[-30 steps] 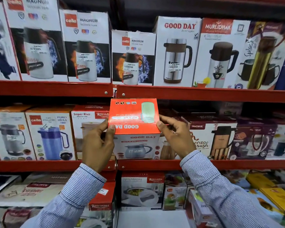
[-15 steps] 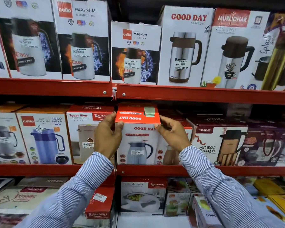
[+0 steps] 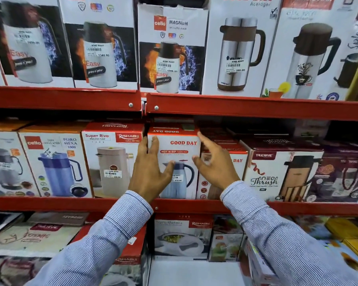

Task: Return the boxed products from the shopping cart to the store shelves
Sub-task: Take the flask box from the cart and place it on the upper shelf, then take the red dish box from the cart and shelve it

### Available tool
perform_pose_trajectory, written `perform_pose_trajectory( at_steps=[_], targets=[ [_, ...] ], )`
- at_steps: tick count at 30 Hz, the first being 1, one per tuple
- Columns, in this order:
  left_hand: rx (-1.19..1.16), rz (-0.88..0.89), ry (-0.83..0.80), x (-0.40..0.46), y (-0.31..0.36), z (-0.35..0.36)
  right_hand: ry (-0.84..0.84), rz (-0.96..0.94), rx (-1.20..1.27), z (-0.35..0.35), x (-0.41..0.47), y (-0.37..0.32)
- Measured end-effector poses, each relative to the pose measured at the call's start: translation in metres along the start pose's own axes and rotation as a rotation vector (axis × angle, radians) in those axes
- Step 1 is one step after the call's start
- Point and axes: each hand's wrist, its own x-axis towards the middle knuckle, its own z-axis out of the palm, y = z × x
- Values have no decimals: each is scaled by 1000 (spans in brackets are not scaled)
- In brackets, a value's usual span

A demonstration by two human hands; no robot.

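A white and red Good Day flask box [image 3: 179, 147] stands upright on the middle red shelf [image 3: 194, 205], between a Rishabh Super Riva box [image 3: 110, 159] and another Good Day box [image 3: 236, 162]. My left hand [image 3: 150, 170] lies flat against the box's front left side, fingers spread. My right hand [image 3: 214, 164] hovers at the box's right edge with fingers apart, and neither hand grips it. The shopping cart is out of view.
The upper shelf [image 3: 236, 106] carries tall Cello Magnum [image 3: 172, 50] and Good Day flask boxes. A Trueware Neo Thrush box [image 3: 277, 172] stands to the right, a Cello Puro Hexa box [image 3: 54, 162] to the left. Casserole boxes [image 3: 182, 234] fill the lower shelf.
The Good Day box went from tilted in both hands to upright and pushed into the shelf slot. Both hands have let go and opened; the view has moved closer.
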Motion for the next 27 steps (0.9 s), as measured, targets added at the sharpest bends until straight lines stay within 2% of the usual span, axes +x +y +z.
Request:
perform_pose_trajectory(
  at_steps=[4,8,12,14,18,22,24,27],
  targets=[
    [44,93,-20,-24,-9,7,-51,-67,-224,-2,-37,15],
    [218,249,1,-80,-16,21,-37,-143,-532,-2,-93,34],
    [382,372,-119,-145,-31,52,-111,-87,-669,9,-156,65],
    [417,376,-206,-172,-42,67,-169,-31,-700,16,-189,83],
    [442,312,-377,-220,-59,96,-337,86,-754,29,-250,122],
    [366,155,-592,-272,-77,126,-398,246,-680,42,-305,158],
    [268,30,-704,-298,-84,138,-455,381,-610,49,-330,175],
    [44,-194,-821,-327,-91,158,-551,717,-367,72,-372,215]
  ],
)
